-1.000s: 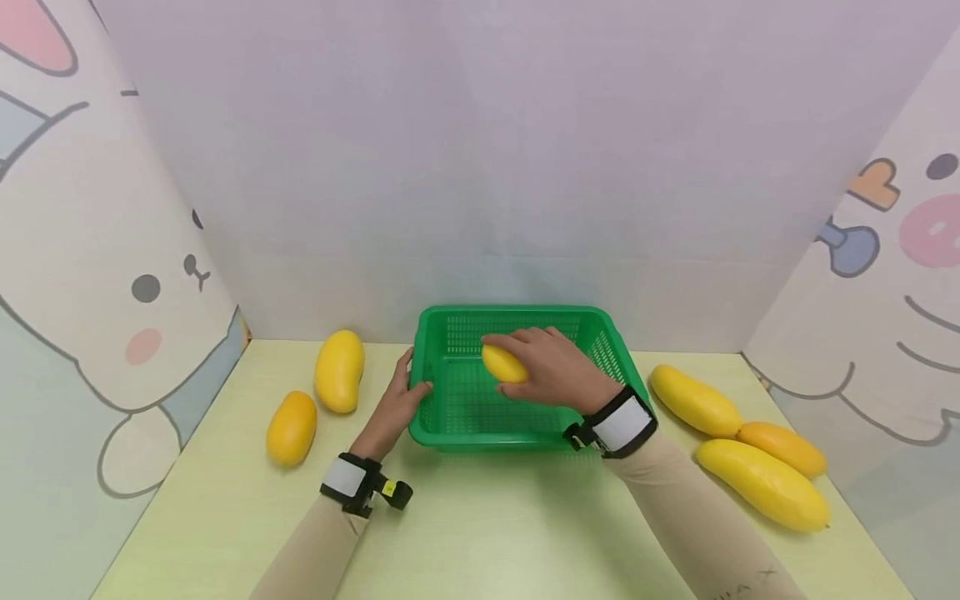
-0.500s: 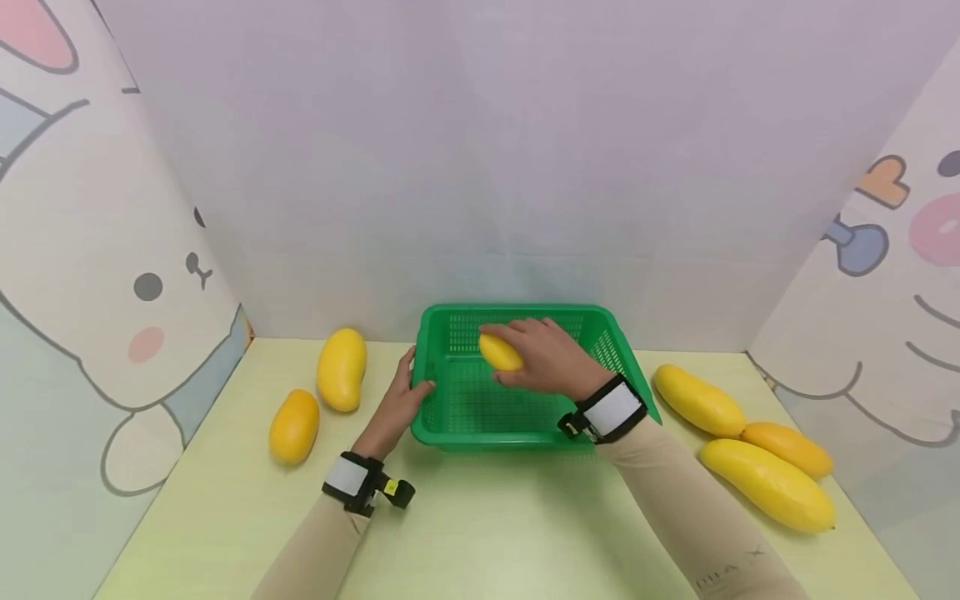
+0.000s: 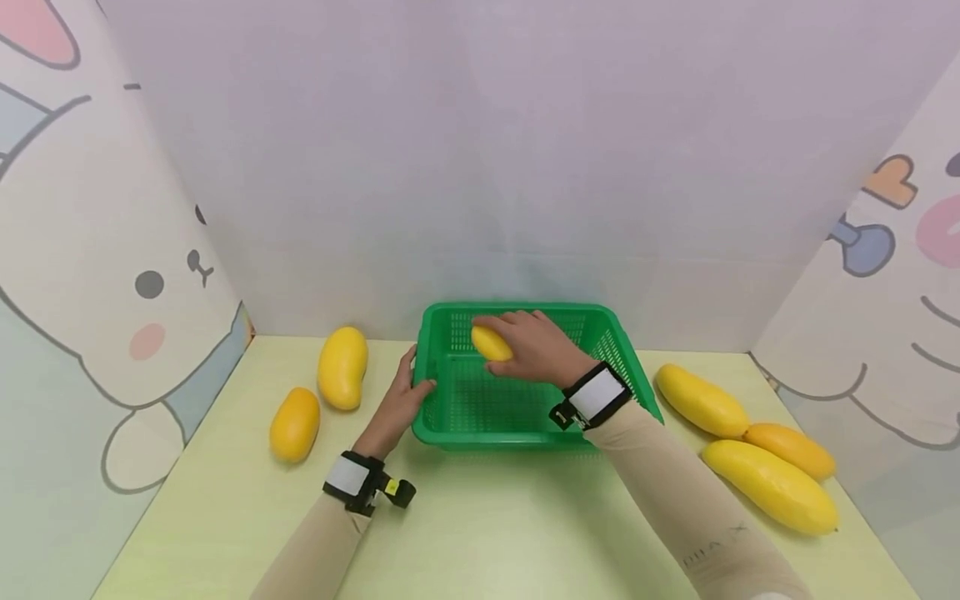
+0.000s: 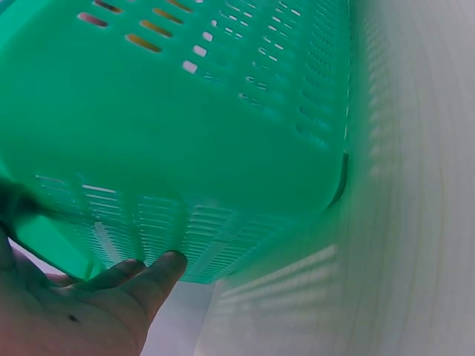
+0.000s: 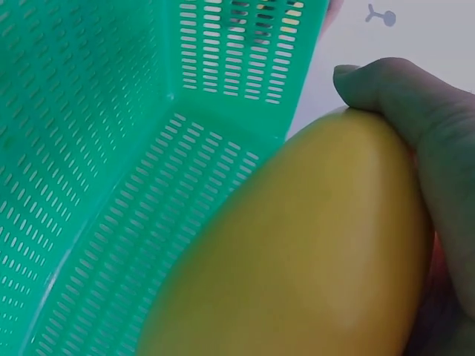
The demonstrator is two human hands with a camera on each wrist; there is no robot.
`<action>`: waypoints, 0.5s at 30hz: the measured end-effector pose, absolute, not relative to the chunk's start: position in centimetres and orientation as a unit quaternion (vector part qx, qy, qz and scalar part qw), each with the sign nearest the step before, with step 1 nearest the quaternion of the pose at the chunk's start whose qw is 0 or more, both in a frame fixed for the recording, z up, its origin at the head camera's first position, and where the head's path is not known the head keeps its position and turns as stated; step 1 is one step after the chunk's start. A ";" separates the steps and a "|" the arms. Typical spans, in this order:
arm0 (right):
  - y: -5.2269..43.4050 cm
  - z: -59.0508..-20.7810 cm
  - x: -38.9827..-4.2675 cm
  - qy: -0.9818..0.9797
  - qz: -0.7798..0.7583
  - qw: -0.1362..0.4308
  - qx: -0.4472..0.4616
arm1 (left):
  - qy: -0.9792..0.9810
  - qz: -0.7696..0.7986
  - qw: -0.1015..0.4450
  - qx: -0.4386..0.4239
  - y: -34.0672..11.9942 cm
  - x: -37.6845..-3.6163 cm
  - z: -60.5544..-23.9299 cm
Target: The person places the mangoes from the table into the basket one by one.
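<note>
My right hand [image 3: 542, 348] grips a yellow mango [image 3: 491, 342] over the inside of a green plastic basket [image 3: 510, 440]. Up close in the right wrist view, the mango [image 5: 312, 245] is large and smooth, with the thumb [image 5: 401, 85] laid along its end. The basket's slotted floor and walls show beyond it. At the basket's left side, my left hand [image 3: 392, 408] holds the rim, thumb over the top and fingers down the outer wall. Those fingers [image 4: 159, 274] touch the slotted side in the left wrist view.
Two mangoes lie left of the basket, a yellow one [image 3: 342, 367] behind an orange-yellow one [image 3: 295, 425]. To the right, two long yellow mangoes [image 3: 772, 485] lie with an orange one [image 3: 791, 448]. A pale cloth wall [image 3: 480, 167] stands close behind the basket.
My right hand has moved a little left and toward the back of the basket with the mango in its grip. The left hand keeps its hold on the rim.
</note>
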State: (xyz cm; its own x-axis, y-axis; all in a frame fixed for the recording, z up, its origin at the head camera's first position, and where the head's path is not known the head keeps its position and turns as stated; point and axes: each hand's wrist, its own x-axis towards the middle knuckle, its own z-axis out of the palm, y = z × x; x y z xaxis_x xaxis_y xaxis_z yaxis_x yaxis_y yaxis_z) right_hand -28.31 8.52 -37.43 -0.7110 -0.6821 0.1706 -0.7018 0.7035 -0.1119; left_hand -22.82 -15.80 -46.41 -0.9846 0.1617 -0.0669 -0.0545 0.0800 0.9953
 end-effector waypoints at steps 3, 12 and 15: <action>8.2 -37.6 -28.7 -0.923 0.074 0.049 0.373 | 0.732 0.676 0.081 0.035 -15.8 -22.7 -46.4; 6.9 -38.0 -29.7 -0.923 0.071 0.031 0.376 | 0.730 0.677 0.081 0.040 -15.7 -23.0 -46.3; 6.4 -38.7 -30.2 -0.920 0.070 0.028 0.385 | 0.732 0.676 0.080 0.036 -15.7 -22.8 -46.4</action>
State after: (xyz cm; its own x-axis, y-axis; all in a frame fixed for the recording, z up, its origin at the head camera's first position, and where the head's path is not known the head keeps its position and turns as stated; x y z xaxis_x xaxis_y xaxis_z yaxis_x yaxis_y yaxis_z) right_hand -30.17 6.45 -38.72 -0.7023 -0.7041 0.1051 -0.7119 0.6940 -0.1075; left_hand -22.83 -15.74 -46.43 -0.9845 0.1612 -0.0685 -0.0554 0.0840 0.9949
